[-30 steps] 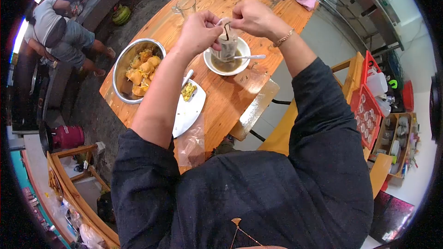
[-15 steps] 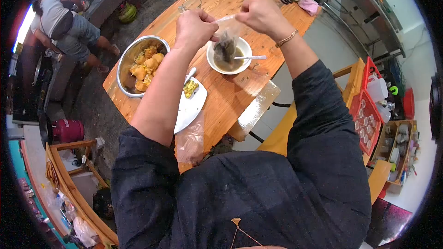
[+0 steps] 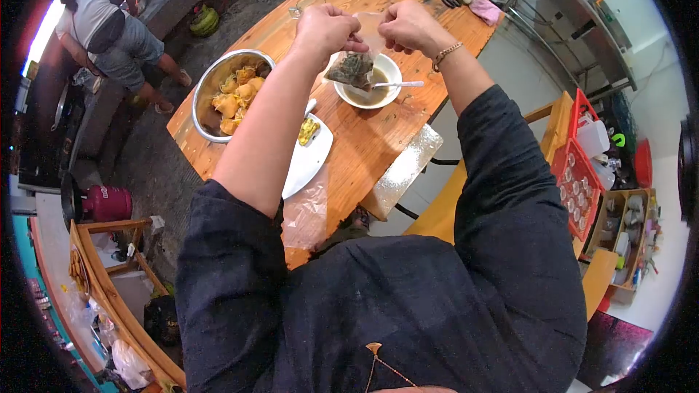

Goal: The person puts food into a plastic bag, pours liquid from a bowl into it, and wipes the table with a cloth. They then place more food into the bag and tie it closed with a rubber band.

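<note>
A clear plastic bag with dark contents (image 3: 351, 69) hangs over the left part of a white bowl of brownish liquid (image 3: 375, 99). My left hand (image 3: 329, 33) pinches the bag's top on one side, and my right hand (image 3: 412, 28), with a bracelet at the wrist, pinches it on the other. A spoon (image 3: 397, 85) rests in the bowl, its handle pointing right. Left of my forearm is a steel bowl (image 3: 200, 105) of golden fried pieces (image 3: 237, 94). Partly behind that forearm lies a white plate (image 3: 314, 156) with yellow-green food (image 3: 308, 131).
A flat plastic bag (image 3: 306, 218) lies at the table's (image 3: 357, 167) near edge. Glass cups, containers, scissors (image 3: 450, 1) and a pink cloth (image 3: 486, 9) are at the far end. Another person (image 3: 116, 29) bends over a counter at upper left. A red crate (image 3: 579, 189) stands right.
The bag's dark contents have swung left and up, now tilted over the bowl's left rim. My hands have shifted slightly. The other person has moved a little to the right.
</note>
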Demonstrator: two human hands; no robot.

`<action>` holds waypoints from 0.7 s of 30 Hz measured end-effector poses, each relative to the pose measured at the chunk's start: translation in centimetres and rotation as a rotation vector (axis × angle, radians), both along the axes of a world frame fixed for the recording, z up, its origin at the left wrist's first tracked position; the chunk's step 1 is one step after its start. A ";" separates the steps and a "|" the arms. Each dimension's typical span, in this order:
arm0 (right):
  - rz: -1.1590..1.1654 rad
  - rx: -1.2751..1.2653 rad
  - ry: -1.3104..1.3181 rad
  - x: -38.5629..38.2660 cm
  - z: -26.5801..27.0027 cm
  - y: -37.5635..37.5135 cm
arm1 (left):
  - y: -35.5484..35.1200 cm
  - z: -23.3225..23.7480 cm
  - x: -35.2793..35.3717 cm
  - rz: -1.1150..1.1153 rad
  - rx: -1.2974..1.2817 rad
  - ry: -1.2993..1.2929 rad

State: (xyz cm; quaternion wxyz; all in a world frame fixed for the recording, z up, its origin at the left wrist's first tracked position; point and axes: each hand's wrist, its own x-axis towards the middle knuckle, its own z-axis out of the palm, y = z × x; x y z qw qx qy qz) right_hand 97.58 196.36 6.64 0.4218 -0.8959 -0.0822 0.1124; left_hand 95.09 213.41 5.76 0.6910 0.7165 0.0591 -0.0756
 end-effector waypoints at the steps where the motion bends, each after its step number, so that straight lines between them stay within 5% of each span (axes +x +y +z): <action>1: 0.012 0.003 0.002 -0.1 0.4 0.1 | 0.2 0.1 -0.1 0.010 0.027 -0.005; 6: -0.026 -0.076 -0.146 -0.9 3.3 1.4 | 1.7 0.7 -0.4 0.050 0.335 -0.056; 9: 0.061 -0.580 -0.402 -0.4 1.2 2.4 | 1.7 0.3 -0.1 -0.019 0.417 -0.002; 12: 0.003 -0.180 -0.554 -0.7 1.7 1.3 | 2.1 0.9 -0.8 -0.022 0.510 -0.015; 17: 0.153 -0.273 -0.496 -1.6 1.3 1.3 | 3.1 1.0 -1.2 -0.057 0.654 -0.169; 21: 0.120 -0.160 -0.466 -3.2 2.4 1.4 | 3.3 0.0 -2.5 -0.016 0.716 -0.623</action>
